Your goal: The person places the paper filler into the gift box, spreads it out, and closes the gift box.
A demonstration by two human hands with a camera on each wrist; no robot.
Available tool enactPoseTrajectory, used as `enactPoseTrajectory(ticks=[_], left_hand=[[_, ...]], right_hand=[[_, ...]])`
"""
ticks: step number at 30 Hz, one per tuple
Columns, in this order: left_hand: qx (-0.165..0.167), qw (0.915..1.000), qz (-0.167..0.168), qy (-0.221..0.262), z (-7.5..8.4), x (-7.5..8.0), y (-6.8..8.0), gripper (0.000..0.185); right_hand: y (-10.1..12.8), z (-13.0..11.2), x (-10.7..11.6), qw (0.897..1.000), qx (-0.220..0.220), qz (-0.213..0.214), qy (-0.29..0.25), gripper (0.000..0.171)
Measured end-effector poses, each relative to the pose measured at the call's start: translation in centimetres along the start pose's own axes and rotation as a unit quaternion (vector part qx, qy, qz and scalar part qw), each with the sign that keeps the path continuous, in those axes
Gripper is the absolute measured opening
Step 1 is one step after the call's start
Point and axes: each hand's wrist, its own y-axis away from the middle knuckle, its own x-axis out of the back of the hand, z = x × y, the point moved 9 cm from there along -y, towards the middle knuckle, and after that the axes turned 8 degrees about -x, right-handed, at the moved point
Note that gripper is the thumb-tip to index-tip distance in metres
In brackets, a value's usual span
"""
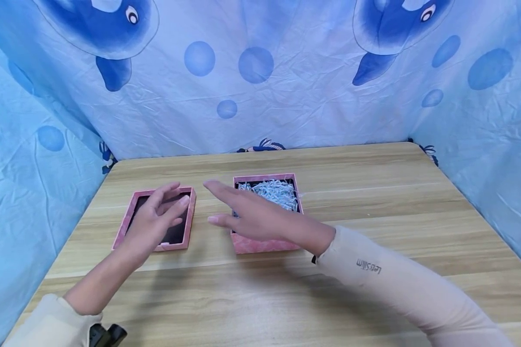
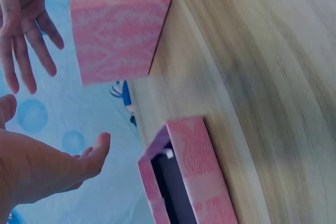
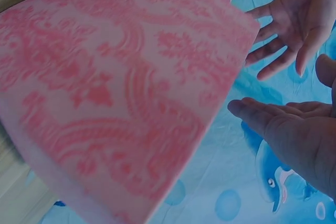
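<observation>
Two pink patterned box parts rest on the table. The deeper box (image 1: 265,245) stands in the middle and holds pale blue shredded paper (image 1: 279,193). To its left lies the shallow box lid (image 1: 191,219), its dark inside facing up. My left hand (image 1: 154,219) hovers above the lid, fingers loosely spread and holding nothing. Over the box's left part my right hand (image 1: 253,212) is raised with straight fingers, also holding nothing, and hides some of the paper. The two palms face each other across a gap. In the right wrist view the box's patterned side (image 3: 115,87) looms large.
Both parts sit on a wood-grain table (image 1: 373,207). Behind it and at both sides hangs a blue curtain (image 1: 286,106) printed with dolphins and bubbles. A small black device (image 1: 106,335) is at the left wrist.
</observation>
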Motion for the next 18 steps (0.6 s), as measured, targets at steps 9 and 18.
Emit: enactPoseTrajectory(ticks=[9, 18], left_hand=[[0.015, 0.9996, 0.015, -0.017, -1.0, 1.8, 0.1, 0.073], [0.092, 0.9915, 0.009, -0.092, -3.6, 4.7, 0.1, 0.088]], right_hand=[[-0.7, -0.9, -1.1, 1.0, -0.005, 0.012, -0.001, 0.069], [-1.6, -2.2, -2.6, 0.999, -0.007, 0.013, -0.032, 0.073]])
